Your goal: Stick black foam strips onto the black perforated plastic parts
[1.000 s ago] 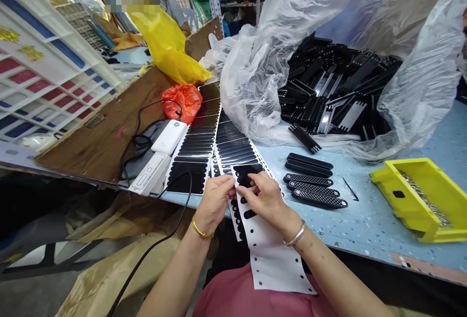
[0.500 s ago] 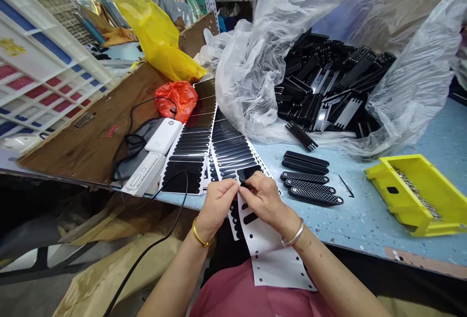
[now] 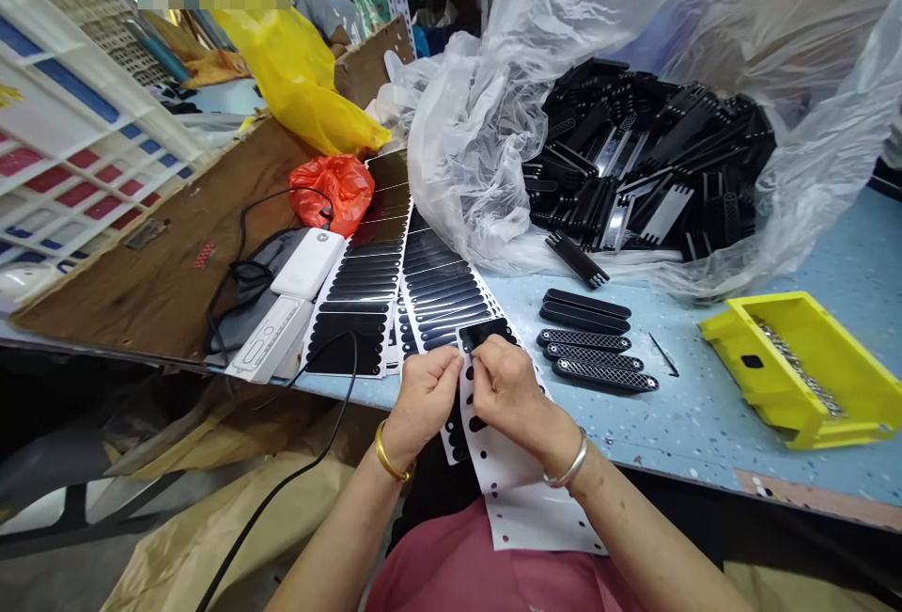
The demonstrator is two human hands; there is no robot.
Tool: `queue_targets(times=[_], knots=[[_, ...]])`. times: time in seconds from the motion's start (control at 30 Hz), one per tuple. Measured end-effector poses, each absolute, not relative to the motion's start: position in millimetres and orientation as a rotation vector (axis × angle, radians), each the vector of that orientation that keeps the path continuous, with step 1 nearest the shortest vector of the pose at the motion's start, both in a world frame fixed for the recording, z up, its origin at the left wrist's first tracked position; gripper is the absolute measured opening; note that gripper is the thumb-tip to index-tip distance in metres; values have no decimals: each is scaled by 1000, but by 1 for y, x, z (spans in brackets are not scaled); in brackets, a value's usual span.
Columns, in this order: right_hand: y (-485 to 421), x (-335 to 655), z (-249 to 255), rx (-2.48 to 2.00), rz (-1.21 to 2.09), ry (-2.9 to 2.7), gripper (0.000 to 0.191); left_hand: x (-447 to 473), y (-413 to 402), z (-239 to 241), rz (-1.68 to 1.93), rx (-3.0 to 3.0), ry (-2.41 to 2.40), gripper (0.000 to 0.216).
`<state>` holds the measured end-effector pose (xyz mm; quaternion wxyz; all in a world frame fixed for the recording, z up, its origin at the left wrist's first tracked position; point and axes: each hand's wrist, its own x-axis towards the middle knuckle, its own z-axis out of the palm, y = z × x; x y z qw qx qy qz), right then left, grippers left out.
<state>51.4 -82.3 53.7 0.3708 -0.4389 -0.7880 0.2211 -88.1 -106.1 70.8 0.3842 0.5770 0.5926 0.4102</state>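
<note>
A white backing sheet (image 3: 542, 525) with black adhesive strips near its top hangs over the table edge onto my lap. My left hand (image 3: 428, 394) pinches the sheet's left edge between thumb and fingers. Beside it, my right hand (image 3: 513, 398) is closed in a pinch over the strips. A small black bit shows at its fingertips, probably a strip, but the fingers cover most of it. Right of my hands lie several black handle-shaped pieces, some with a textured face (image 3: 604, 375) and two plain ones (image 3: 586, 311).
More sheets of black strips (image 3: 356, 311) fan out at the left, by a white box (image 3: 272, 339) and a red plastic bag (image 3: 333, 194). Behind, a clear plastic bag (image 3: 465, 161) holds piled black parts (image 3: 634, 170). A yellow bin (image 3: 796, 377) of small metal pieces stands right.
My right fingers have curled tighter and rolled over at the sheet's top. My left hand keeps its pinch. The whole view has shifted slightly.
</note>
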Motion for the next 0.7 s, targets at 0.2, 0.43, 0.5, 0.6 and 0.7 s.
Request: queue_targets(times=[0.2, 0.43, 0.5, 0.6, 0.7], knots=[[-83, 55, 54, -1151, 773, -1882, 21, -86, -106, 67, 1056, 1490, 1543, 35], [-78, 55, 47, -1225, 935, -1688, 25, -89, -107, 69, 1083, 1034, 1231, 28], [-77, 57, 47, -1195, 950, -1694, 23, -90, -106, 71, 1104, 960, 1191, 26], [-77, 60, 51, -1147, 844, -1784, 16, -88, -106, 70, 1113, 916, 1180, 26], [-79, 62, 57, -1099, 680, -1926, 16, -84, -107, 68, 1099, 953, 1217, 30]])
